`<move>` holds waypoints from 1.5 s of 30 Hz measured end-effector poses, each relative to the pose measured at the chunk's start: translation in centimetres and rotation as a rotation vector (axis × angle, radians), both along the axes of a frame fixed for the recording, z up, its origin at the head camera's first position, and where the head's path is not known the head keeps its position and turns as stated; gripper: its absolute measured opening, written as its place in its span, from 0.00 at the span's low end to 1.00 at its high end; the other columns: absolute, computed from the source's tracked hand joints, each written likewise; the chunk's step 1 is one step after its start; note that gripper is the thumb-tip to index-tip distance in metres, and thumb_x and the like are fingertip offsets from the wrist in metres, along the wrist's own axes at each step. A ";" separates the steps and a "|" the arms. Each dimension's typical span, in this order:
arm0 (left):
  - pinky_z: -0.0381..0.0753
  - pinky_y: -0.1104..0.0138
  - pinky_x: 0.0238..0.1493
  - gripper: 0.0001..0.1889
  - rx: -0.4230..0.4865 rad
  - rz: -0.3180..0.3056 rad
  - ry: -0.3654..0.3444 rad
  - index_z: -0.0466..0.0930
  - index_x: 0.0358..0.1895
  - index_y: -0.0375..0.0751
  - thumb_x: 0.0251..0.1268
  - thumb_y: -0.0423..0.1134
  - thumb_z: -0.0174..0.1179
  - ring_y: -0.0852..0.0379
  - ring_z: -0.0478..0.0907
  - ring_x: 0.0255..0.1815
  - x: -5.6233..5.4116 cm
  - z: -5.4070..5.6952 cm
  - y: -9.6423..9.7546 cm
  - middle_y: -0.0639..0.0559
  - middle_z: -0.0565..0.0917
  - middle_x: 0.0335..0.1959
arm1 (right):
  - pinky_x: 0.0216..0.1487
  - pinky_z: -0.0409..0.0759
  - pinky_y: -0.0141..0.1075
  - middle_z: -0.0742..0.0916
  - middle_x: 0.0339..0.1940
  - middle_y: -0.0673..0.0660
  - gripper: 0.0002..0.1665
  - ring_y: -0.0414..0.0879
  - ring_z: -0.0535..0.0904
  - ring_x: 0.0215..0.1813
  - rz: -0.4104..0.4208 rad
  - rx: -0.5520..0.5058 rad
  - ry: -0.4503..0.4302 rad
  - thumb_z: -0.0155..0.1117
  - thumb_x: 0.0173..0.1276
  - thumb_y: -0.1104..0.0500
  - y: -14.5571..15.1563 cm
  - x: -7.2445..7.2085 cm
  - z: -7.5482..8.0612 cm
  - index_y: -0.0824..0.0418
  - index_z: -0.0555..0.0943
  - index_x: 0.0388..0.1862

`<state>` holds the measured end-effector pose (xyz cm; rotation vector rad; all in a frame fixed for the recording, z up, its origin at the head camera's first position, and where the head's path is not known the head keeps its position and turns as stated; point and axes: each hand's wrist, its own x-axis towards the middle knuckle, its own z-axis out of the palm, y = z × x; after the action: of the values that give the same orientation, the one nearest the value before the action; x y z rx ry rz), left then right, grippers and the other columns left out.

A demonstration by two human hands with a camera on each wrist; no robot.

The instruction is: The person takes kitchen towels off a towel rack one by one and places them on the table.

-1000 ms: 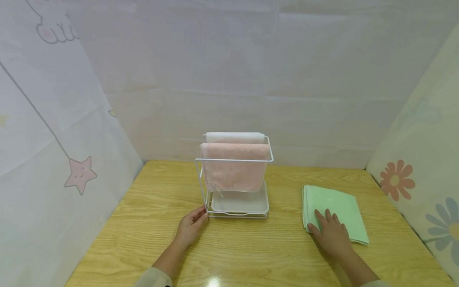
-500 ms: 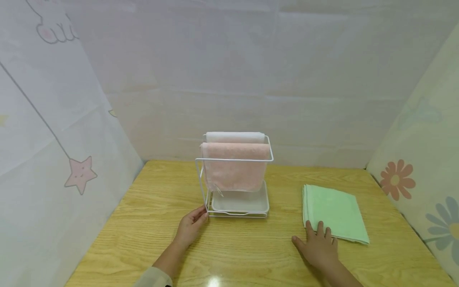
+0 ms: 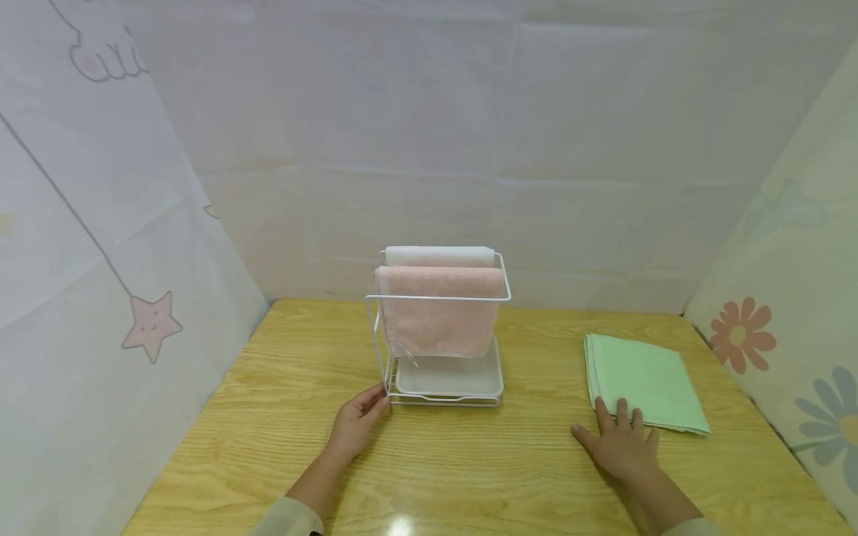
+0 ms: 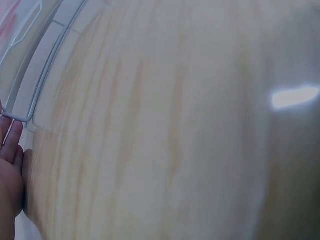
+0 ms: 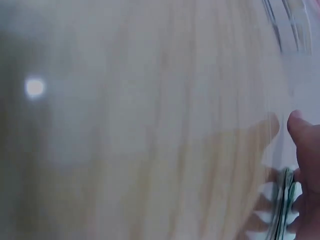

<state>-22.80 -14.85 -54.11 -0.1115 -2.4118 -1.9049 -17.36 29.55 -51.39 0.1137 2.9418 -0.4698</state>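
A white wire rack (image 3: 436,300) stands on the table with a folded pink towel (image 3: 442,320) draped over its front and a white one (image 3: 439,256) behind. My left hand (image 3: 355,426) holds the rack's lower front left corner between thumb and fingers; the left wrist view shows the fingers at the rack's wire (image 4: 31,107). Off to the right lies a folded light green cloth (image 3: 650,380). My right hand (image 3: 623,449) has its fingers spread and straight, fingertips at the cloth's near edge. In the right wrist view, the cloth's layered edge (image 5: 281,205) shows beside the fingers.
A shallow white tray (image 3: 445,381) sits in the rack's base. The wooden table (image 3: 281,372) is bordered by a pale fabric wall (image 3: 429,134) at the back and printed fabric on both sides.
My right hand first drew back off the green cloth to its near edge. The cloth has since shifted away and to the right, with that hand following. The left hand stays on the rack.
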 end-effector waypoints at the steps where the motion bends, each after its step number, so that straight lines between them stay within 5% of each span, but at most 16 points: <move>1: 0.81 0.67 0.59 0.21 0.000 0.001 -0.004 0.74 0.62 0.29 0.70 0.36 0.59 0.42 0.78 0.62 0.0 0.0 0.0 0.36 0.80 0.59 | 0.61 0.34 0.82 0.45 0.73 0.85 0.58 0.87 0.36 0.70 0.000 0.000 0.001 0.39 0.70 0.24 0.5 -0.2 0.0 0.69 0.49 0.78; 8: 0.81 0.67 0.58 0.20 -0.011 -0.006 -0.004 0.75 0.62 0.30 0.70 0.35 0.59 0.41 0.78 0.61 -0.2 0.0 -0.1 0.36 0.80 0.59 | 0.62 0.46 0.81 0.47 0.72 0.87 0.58 0.88 0.41 0.68 -0.017 0.068 -0.038 0.33 0.70 0.23 3.7 -1.4 0.2 0.69 0.49 0.77; 14: 0.80 0.65 0.60 0.21 -0.014 -0.002 -0.019 0.75 0.63 0.31 0.70 0.37 0.59 0.42 0.78 0.62 -0.1 0.1 -0.1 0.37 0.80 0.60 | 0.63 0.44 0.81 0.43 0.71 0.88 0.58 0.89 0.38 0.68 -0.025 0.008 -0.091 0.30 0.71 0.23 5.3 -2.7 0.4 0.69 0.44 0.78; 24: 0.80 0.65 0.60 0.21 -0.022 0.000 -0.026 0.75 0.63 0.31 0.70 0.37 0.59 0.41 0.78 0.62 0.1 0.1 -0.1 0.36 0.80 0.60 | 0.60 0.46 0.82 0.44 0.71 0.89 0.54 0.90 0.39 0.67 0.052 -0.018 -0.037 0.32 0.75 0.28 8.3 -4.2 -0.4 0.71 0.46 0.77; 31: 0.80 0.66 0.60 0.21 -0.003 0.004 -0.026 0.75 0.62 0.31 0.70 0.36 0.59 0.41 0.78 0.62 0.1 0.1 -0.1 0.36 0.80 0.60 | 0.61 0.39 0.81 0.41 0.71 0.88 0.54 0.90 0.35 0.67 0.059 -0.066 -0.029 0.34 0.74 0.28 9.6 -5.0 -0.5 0.70 0.43 0.78; 37: 0.80 0.63 0.60 0.22 -0.011 -0.003 -0.015 0.74 0.62 0.29 0.70 0.36 0.60 0.41 0.78 0.61 0.5 0.7 0.1 0.35 0.80 0.60 | 0.61 0.40 0.81 0.42 0.71 0.88 0.55 0.90 0.36 0.67 0.059 -0.056 -0.018 0.34 0.74 0.27 10.1 -5.5 -0.6 0.70 0.44 0.78; 45: 0.81 0.68 0.59 0.22 0.006 0.000 -0.023 0.75 0.62 0.31 0.69 0.37 0.60 0.42 0.79 0.61 0.1 0.2 0.0 0.36 0.80 0.59 | 0.61 0.46 0.80 0.45 0.71 0.89 0.52 0.89 0.40 0.67 0.056 -0.056 0.051 0.35 0.76 0.30 10.1 -5.7 -0.2 0.72 0.46 0.77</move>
<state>-22.73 -14.82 -53.92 -0.0901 -2.4204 -1.9232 -23.02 39.65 -51.59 0.0120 2.9693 -0.5548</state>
